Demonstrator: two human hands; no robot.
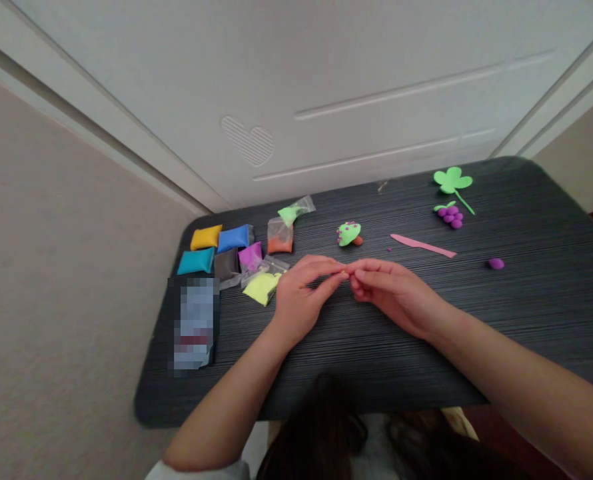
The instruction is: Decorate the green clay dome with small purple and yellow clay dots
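Over the middle of the table, my left hand and my right hand meet fingertip to fingertip. Between the pinched fingers shows a tiny yellow-orange bit of modelling clay, mostly hidden by them. Just beyond the hands lies a clay mushroom with a green cap, small pink-purple dots and an orange-brown stem. A tiny purple clay ball and a pink clay knife rest to its right. Close to my left hand is an opened bag of yellow clay.
Bags of orange clay, green clay, purple clay and several other colours cover the left side, near a blurred-out packet. At right lie a green clay clover, clay grapes and a purple lump. A white door borders the back.
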